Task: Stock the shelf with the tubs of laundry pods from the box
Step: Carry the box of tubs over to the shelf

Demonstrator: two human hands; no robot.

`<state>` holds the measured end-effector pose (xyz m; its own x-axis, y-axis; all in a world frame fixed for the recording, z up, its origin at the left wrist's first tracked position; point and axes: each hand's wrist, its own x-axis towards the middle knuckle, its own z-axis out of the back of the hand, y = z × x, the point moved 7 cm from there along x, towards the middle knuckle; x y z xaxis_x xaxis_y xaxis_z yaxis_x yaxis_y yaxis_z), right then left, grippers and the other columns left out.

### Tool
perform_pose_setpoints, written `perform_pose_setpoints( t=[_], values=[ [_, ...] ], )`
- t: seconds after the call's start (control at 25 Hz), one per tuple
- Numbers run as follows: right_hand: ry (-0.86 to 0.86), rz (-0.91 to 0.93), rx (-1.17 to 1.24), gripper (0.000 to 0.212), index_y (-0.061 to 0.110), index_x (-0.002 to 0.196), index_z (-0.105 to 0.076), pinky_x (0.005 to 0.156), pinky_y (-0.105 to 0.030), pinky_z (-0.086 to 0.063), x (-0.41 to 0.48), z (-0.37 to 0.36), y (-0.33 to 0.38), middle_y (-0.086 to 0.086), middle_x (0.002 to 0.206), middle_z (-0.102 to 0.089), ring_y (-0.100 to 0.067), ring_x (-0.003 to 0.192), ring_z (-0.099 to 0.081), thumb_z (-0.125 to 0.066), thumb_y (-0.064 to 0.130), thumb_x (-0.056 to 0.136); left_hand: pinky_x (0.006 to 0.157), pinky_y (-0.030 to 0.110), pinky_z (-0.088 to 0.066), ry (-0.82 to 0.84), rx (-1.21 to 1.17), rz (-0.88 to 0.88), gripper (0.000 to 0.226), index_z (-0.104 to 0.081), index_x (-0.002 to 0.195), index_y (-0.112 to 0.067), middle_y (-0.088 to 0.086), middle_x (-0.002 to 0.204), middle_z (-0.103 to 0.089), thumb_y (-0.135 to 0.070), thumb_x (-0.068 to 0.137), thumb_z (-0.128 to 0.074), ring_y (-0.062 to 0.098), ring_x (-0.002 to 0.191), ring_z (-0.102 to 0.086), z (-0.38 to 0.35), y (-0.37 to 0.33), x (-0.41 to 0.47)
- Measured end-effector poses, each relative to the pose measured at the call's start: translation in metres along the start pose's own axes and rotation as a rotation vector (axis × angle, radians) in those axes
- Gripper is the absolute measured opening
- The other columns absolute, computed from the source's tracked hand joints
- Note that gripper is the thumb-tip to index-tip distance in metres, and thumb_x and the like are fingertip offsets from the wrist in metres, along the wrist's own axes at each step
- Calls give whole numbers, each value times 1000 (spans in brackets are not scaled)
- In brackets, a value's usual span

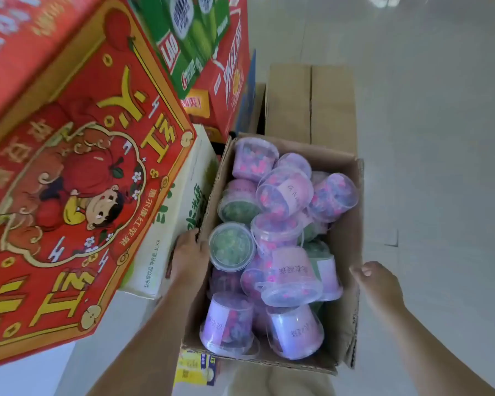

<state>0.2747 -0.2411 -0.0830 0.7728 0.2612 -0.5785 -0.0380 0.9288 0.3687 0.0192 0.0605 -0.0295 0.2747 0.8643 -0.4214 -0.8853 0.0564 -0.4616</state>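
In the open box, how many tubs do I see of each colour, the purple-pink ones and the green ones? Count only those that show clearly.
Purple-pink tubs: 9
Green tubs: 3
Total: 12 tubs that show clearly in the cardboard box. They lie in a heap, so more may be hidden beneath.

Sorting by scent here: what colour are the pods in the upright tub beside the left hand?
Green: that tub shows best in the head view.

Shop or stockroom: printed drink cartons, red, green and white, stacked beside an open cardboard box of identical tubs, on pale tiled floor.
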Motion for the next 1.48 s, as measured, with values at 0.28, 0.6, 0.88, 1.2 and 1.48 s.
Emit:
perform_pose_setpoints(
  t=[0.28, 0.6, 0.88, 1.2, 1.48],
  values=[
    [-59, -91, 162, 44, -1, 83, -46, 67, -33, -28, 18, -26, -12, -11, 69, -47, -34, 80, -50, -44, 41, 96, 99, 33, -36, 37, -203, 151, 42, -50, 129, -8, 13, 134, -53, -34, 98, -38, 30, 123, -48, -40, 33, 33],
    [-144, -174, 206, 48, -3, 71, -51, 69, -34, -33, 32, -43, -27, -15, 69, -51, -35, 79, -50, -45, 38, 96, 79, 25, -36, -29, -199, 131, 44, -63, 110, -3, 17, 111, -65, -36, 98, -38, 29, 107, -58, -54, 37, 47],
    [-159, -134, 124, 52, -3, 57, -42, 60, -33, -26, 32, -40, -21, -10, 53, -41, -32, 65, -44, -43, 30, 98, 65, 29, -33, -73, 48, 57, 52, -62, 99, 9, 29, 93, -64, -35, 100, -34, 37, 86, -59, -48, 27, 50],
    [-202, -66, 116, 55, 5, 48, -29, 49, -31, -25, 22, -19, -13, -10, 48, -35, -29, 57, -36, -44, 25, 97, 70, 36, -45, -111, 154, -46, 51, -63, 103, 5, 28, 91, -65, -35, 100, -32, 38, 82, -60, -33, 6, 42],
    [-220, -21, 84, 57, 7, 46, -27, 49, -29, -26, -3, 35, -24, -11, 45, -35, -27, 50, -36, -48, 22, 96, 64, 29, -32, -33, 105, -19, 44, -59, 85, 1, 20, 83, -62, -33, 99, -35, 29, 72, -53, -22, -19, -3]
  ],
)
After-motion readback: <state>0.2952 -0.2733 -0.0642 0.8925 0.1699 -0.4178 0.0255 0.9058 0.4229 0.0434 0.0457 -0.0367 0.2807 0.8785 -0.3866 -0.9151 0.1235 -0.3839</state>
